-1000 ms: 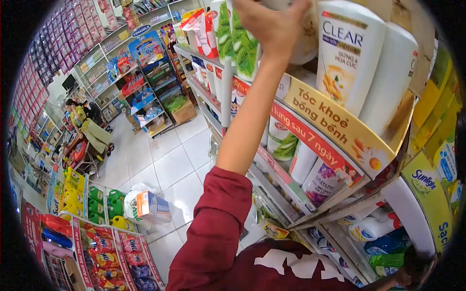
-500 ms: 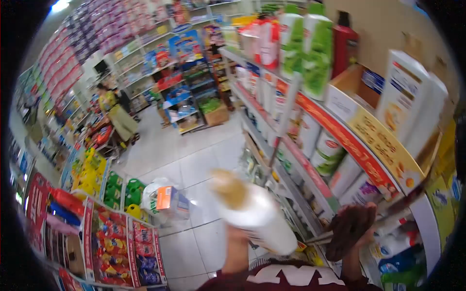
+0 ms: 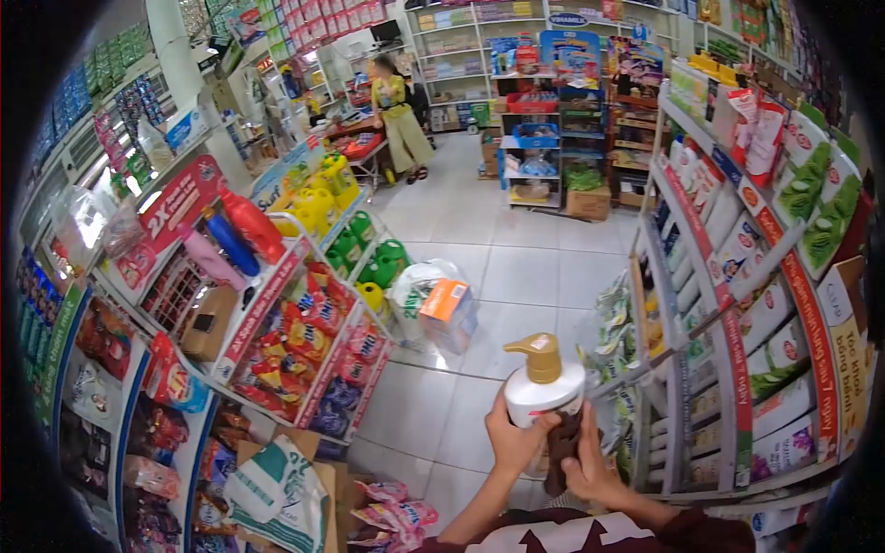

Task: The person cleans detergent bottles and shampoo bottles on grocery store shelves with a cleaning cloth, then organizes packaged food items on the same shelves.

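A white pump bottle [image 3: 539,396] with a gold pump head [image 3: 538,358] stands nearly upright in front of my body. My left hand [image 3: 514,441] is wrapped around its left side, thumb across the front. At the bottle's lower right, my right hand [image 3: 590,472] grips a dark brown cloth [image 3: 560,453], which lies against the bottle. The bottle's base is hidden behind the hands and cloth.
Shelves of bottles [image 3: 774,369] line the right. On the left is a rack of detergent bags [image 3: 304,332]. An orange-and-white box [image 3: 446,309] and a white plastic bag [image 3: 415,295] sit on the tiled floor. A person [image 3: 402,120] stands at the back.
The view has swung left, away from the right shelf. The bottle has gone from tilted to nearly upright, and my right hand has brought the cloth from the shelf side against it.
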